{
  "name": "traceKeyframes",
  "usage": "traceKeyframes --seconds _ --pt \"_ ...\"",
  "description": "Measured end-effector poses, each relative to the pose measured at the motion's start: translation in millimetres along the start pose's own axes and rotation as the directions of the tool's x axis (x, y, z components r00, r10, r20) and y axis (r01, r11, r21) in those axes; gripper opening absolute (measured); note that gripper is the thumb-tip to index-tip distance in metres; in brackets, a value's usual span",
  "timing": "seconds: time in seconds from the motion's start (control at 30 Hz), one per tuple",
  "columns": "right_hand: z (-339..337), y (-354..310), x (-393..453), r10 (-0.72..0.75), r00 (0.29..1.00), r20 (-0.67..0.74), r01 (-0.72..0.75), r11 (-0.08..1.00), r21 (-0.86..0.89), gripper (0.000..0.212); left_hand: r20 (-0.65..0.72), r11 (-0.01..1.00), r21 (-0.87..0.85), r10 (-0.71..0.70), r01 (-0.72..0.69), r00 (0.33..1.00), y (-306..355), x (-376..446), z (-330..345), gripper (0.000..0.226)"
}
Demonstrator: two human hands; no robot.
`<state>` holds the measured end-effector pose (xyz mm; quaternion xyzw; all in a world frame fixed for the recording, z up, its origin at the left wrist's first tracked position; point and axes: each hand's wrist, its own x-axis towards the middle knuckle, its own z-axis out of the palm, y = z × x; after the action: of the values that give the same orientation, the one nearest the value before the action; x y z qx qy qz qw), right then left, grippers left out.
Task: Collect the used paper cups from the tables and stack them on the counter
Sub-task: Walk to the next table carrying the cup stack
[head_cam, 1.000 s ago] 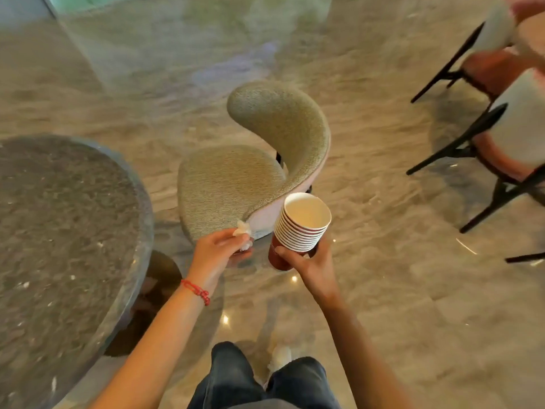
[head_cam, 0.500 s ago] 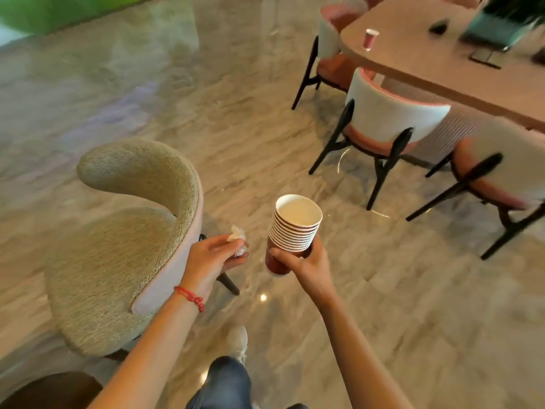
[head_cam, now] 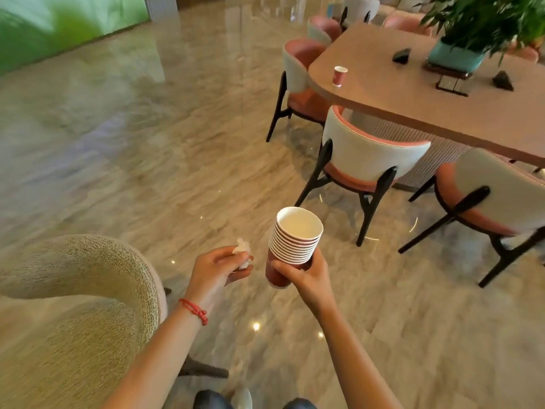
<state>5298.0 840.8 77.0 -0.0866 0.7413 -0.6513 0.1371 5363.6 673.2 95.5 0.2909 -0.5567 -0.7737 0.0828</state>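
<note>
1. Stack of paper cups (head_cam: pixel 295 246): about ten nested, red outside, white inside, tilted with the open mouth up and toward the camera. Top cup looks empty.
2. Right hand (head_cam: pixel 306 276) holds the stack low on its lower half; fingers (head_cam: pixel 284 266) curl round the near side of the bottom cup, thumb side hidden behind the stack. The rims fan out above the fingers; the red base pokes out below them.
3. Left hand (head_cam: pixel 216 268) just beside the stack, not touching it. Its fingers (head_cam: pixel 241 256) pinch a crumpled white tissue (head_cam: pixel 243 250), which sticks up past the fingertips. Red string bracelet (head_cam: pixel 194 310) on the left wrist.
4. Both hands held in the air over the marbled floor (head_cam: pixel 147 172), well apart from any desk.
5. Single paper cup (head_cam: pixel 339 75): red with a white rim, upright near the rounded corner of the long wooden desk (head_cam: pixel 413 101) at upper right. Well apart from both hands.
6. Same desk also carries a teal planter (head_cam: pixel 455 57) with a leafy plant, two small dark triangular objects, and a dark flat item beside the planter; too small to tell what they are.
7. Pink-and-white chairs (head_cam: pixel 371 160) with black legs stand along the desk's near edge and round its far end.
8. Beige upholstered chair (head_cam: pixel 82 305) at lower left, just beside the left forearm.
9. Dark trouser legs and a pale shoe show at the bottom edge.
</note>
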Motion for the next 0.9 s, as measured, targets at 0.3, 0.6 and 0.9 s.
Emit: traceKeyframes --seconds 0.3,0.6,0.9 --pt "-21 -7 143 -0.016 1.000 -0.021 0.015 1.000 -0.012 0.055 0.011 1.000 0.000 -0.029 0.029 1.000 30 135 54 0.007" --pt "-54 -19 305 -0.043 0.999 0.007 0.043 0.999 0.006 0.067 -0.029 1.000 0.008 -0.024 0.024 0.999 65 272 121 0.005" --pt "-54 -34 447 -0.057 0.998 0.018 0.057 0.998 -0.005 0.068 -0.014 1.000 -0.007 -0.008 0.008 1.000 113 405 164 0.007"
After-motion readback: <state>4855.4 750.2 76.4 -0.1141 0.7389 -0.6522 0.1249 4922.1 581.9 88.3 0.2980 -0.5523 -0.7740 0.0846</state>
